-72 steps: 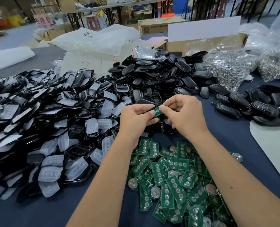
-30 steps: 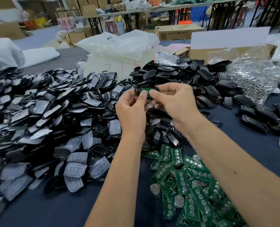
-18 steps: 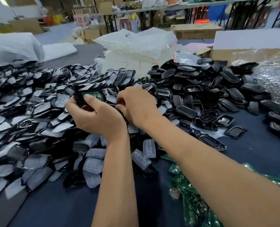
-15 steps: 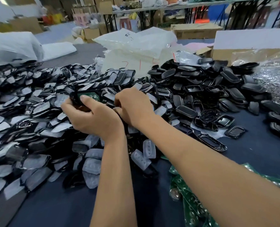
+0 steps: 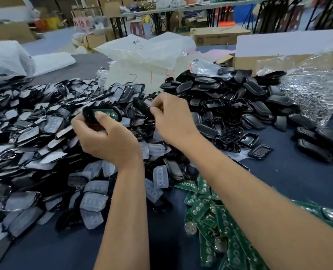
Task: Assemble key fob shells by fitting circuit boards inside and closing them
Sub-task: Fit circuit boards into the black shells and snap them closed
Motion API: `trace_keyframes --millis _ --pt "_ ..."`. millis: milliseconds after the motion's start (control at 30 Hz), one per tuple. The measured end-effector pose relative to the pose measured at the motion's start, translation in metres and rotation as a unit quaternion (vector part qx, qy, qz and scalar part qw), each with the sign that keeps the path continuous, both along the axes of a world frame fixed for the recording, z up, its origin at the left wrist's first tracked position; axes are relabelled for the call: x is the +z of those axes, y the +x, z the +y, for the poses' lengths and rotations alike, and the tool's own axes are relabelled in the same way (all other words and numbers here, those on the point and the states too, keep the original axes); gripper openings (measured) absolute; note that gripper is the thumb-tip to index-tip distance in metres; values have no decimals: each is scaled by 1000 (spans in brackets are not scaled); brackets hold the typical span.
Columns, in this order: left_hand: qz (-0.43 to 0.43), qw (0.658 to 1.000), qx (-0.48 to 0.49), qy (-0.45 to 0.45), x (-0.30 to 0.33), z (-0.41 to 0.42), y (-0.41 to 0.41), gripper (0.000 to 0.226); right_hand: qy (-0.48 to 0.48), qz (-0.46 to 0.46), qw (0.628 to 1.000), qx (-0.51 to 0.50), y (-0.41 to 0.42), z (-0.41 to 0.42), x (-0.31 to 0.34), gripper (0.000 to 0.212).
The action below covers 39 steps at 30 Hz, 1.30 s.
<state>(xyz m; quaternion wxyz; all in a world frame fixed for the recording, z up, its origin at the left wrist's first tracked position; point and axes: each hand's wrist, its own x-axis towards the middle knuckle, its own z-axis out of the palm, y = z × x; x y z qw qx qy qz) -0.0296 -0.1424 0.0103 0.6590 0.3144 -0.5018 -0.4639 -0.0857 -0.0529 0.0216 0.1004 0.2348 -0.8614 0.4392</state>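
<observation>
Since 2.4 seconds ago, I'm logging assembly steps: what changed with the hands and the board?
The circuit board now sits in a black shell, held by the left hand alone. The right hand let go and moved to the shell pile, pinching a piece there. The loose board heap stayed put.

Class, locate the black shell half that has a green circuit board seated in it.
In the head view, the shell half sits left of centre, gripped by the left hand above the pile of film-covered parts, with the right hand just beside it.
</observation>
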Motion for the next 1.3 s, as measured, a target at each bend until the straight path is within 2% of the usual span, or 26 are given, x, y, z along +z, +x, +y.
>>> trace_keyframes --millis 67,133,200,267,333,433,500,600,633,700,767,833,933,1033,1100,1167,1233,1300 --pt "-17 997 -58 -39 0 18 -2 5 -62 -22 997 -45 -6 34 1 10" --pt "-104 975 -180 -77 -3 37 -7 8 -115 -49 988 -87 -12 72 -4 13" --pt "-236 905 -335 -114 -11 57 -12 8 -171 -85 974 -122 -13 110 -13 20" --pt "-313 822 -448 -161 -21 74 -15 15 -204 -101 960 -161 -12 143 -23 24" --pt "-361 761 -490 -224 -31 89 -17 17 -212 -102 953 -191 -7 168 -32 26" --pt "-418 713 -475 -302 -44 99 -18 23 -191 -98 957 -194 4 187 -45 27" --pt "-416 720 -448 -330 -46 99 -20 26 -164 -83 967 -174 9 190 -50 27" --pt "-328 782 -429 -313 -41 98 -21 21 -115 -45 985 -119 13 190 -50 24" --pt "-302 784 -459 -288 -39 98 -21 20 -104 -35 989 -101 13 190 -50 23" --pt "-286 757 -532 -249 -39 99 -20 15 -106 -32 991 -81 14 189 -51 22" --pt "-288 736 -577 -208 -40 101 -19 11 -141 -40 986 -79 15 187 -52 20" --pt "-278 733 -602 -153 -40 101 -18 11 -204 -53 974 -83 16 185 -52 15" --pt "-233 751 -616 -56 -41 101 -16 12 -306 -111 945 -40 16 186 -52 9" --pt "-177 769 -612 39 -40 102 -14 4 -365 -136 921 -18 18 184 -52 13" --pt "-162 752 -634 78 -38 104 -13 5 -415 -129 900 -32 21 180 -52 14" --pt "-142 720 -669 120 -36 109 -12 7 -450 -117 884 -37 23 177 -51 16" --pt "-87 692 -687 202 -31 113 -11 3 -453 -106 885 -30 24 174 -51 17" --pt "-45 681 -679 270 -29 113 -12 8 -444 -111 889 -13 26 172 -50 18"
